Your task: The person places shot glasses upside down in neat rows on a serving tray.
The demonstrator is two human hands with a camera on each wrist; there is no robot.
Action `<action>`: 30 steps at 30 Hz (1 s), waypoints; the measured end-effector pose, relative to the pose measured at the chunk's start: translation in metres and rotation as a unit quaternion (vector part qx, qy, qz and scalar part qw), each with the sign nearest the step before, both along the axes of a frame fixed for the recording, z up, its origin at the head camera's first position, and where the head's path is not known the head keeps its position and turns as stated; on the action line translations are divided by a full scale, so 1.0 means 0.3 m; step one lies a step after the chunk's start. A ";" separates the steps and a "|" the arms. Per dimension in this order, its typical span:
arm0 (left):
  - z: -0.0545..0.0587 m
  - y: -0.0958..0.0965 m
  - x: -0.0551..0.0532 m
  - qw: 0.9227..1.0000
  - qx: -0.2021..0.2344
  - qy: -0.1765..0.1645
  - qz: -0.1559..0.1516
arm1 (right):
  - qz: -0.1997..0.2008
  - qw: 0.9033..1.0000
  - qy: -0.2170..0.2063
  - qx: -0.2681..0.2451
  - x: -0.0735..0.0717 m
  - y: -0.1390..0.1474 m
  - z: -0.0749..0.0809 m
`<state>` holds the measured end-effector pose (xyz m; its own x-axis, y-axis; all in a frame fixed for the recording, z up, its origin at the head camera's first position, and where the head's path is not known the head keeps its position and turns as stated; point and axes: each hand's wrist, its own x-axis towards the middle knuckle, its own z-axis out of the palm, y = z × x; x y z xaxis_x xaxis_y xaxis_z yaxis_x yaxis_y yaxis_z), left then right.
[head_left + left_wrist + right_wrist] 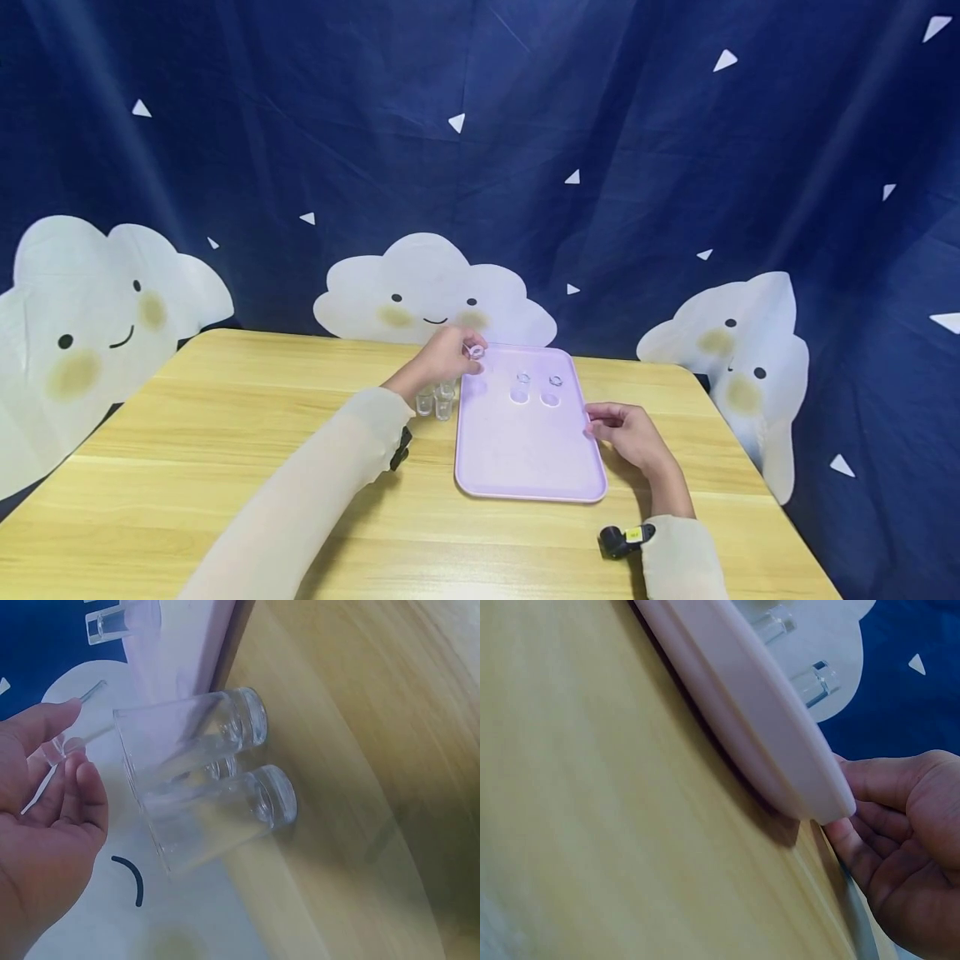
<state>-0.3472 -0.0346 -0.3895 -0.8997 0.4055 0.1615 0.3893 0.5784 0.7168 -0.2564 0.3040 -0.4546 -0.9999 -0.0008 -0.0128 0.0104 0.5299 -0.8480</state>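
"Pinched what in the left hand (444, 354)?"
"Clamped fingers round a clear glass (476, 352) at the far left corner of the tray (525, 458); couldn't tell if touching."
"And with the right hand (626, 431)?"
"Gripped the tray's right edge."
"Saw room to move?"
"Found room across the near half, with inverted glasses (521, 387) beyond and upright glasses (443, 405) just outside the left edge."

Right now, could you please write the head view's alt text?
A person's left hand holds a glass at the far left corner of a tray whose right edge the right hand grips. Two upside-down glasses stand on it; more glasses stand on the table to its left.
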 end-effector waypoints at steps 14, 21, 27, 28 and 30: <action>-0.006 0.040 0.006 0.999 -0.040 -0.006 -0.029 | -0.009 1.000 -0.005 0.008 -0.007 0.004 -0.009; -0.008 0.053 0.012 0.998 -0.056 -0.008 -0.030 | -0.012 1.000 -0.009 0.010 -0.004 0.000 -0.006; -0.013 0.059 0.011 0.997 -0.066 -0.010 -0.031 | -0.011 1.000 -0.008 0.010 -0.003 0.004 -0.007; -0.016 0.061 0.010 0.997 -0.071 -0.011 -0.032 | -0.009 1.000 -0.008 0.011 -0.003 0.004 -0.007; -0.019 0.066 0.010 0.996 -0.083 -0.010 -0.036 | -0.008 1.000 -0.007 0.013 -0.002 0.005 -0.007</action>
<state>-0.3443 -0.0149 -0.3953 -0.8694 0.4893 0.0690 0.4212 0.6607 0.6213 -0.2572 0.3054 -0.4567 -0.9995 0.0161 -0.0268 0.0313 0.5509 -0.8340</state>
